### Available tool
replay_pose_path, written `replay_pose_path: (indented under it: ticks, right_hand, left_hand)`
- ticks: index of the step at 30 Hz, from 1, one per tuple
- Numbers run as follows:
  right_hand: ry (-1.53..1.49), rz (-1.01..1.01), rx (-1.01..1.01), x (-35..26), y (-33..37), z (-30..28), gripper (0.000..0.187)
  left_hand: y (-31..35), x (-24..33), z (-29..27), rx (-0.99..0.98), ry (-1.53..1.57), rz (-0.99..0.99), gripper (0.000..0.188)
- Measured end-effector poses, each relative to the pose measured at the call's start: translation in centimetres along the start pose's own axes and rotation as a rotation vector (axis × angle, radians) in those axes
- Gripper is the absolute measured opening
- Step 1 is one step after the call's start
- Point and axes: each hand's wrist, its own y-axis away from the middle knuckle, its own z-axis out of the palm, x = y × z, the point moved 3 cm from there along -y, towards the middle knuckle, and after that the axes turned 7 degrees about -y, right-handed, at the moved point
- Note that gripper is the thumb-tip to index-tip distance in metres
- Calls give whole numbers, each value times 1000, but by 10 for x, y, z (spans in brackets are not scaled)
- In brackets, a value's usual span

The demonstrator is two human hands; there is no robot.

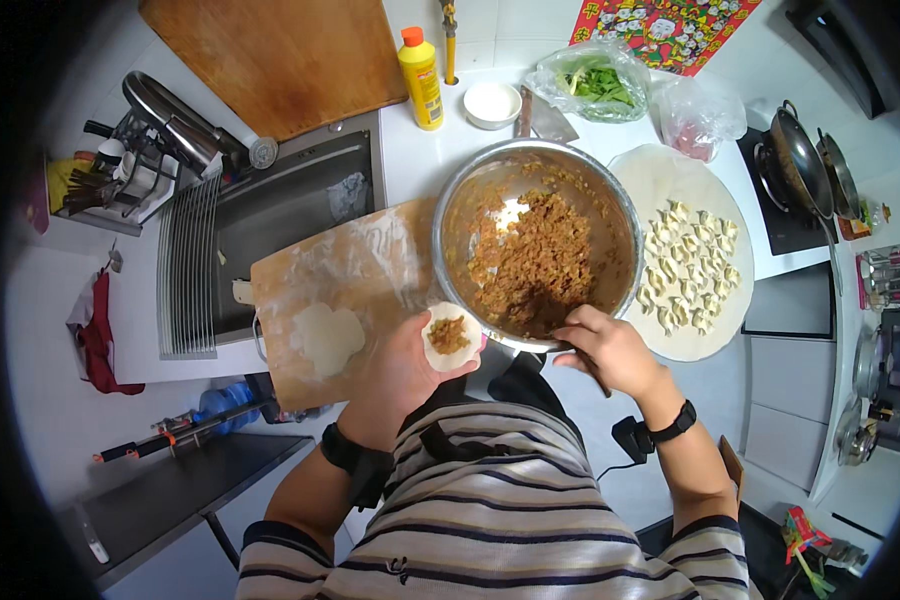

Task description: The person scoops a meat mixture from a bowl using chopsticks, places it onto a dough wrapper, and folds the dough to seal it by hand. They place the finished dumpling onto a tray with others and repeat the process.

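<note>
On the palm of my left hand (407,365) lies a round dumpling wrapper (463,354) with a small mound of brown filling (448,336) at its middle; fingers curve around its edge. My right hand (610,350) is closed at the near right rim of a large steel bowl (450,215). A dark, thin utensil (598,377) sticks out below that hand; its other end is hidden, so its kind is unclear. Minced brown filling (535,255) covers much of the bowl's bottom. Left of the bowl, flat pale wrappers (328,338) lie on a floured wooden board (280,275).
Folded dumplings (688,262) cover part of a round pale board (670,170) at right. Behind the bowl are a cleaver (550,122), white bowl (492,104), yellow bottle (421,82) and bagged greens (602,85). A sink (300,215) is left, a wok (802,160) far right.
</note>
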Motion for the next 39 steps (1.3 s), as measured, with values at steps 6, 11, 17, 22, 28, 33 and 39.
replay_pose_path:
  ticks: [6,11,17,22,28,33,39]
  right_hand:
    - [210,-87,26,-19,-15,-42,37]
    - [222,-464,474,-56,-31,-50,32]
    - [214,-514,664,-57,-34,-46,20]
    - [122,-462,708,-57,-33,-46,19]
    - [133,-421,658,-58,-38,-50,18]
    - [87,-415,670,-62,-44,-53,15]
    - [-85,-285,614,-57,-52,-50,13]
  left_hand:
    - [-10,26,42,-320,56,19,46]
    - [-6,34,84,-453,88,131,40]
    - [-6,31,100,-423,-52,252,32]
    - [-7,26,98,-330,-283,361,28]
    - [-6,31,97,-299,-168,237,28]
    - [-11,33,95,-294,-406,423,28]
    - [-10,34,92,-236,-465,455,28]
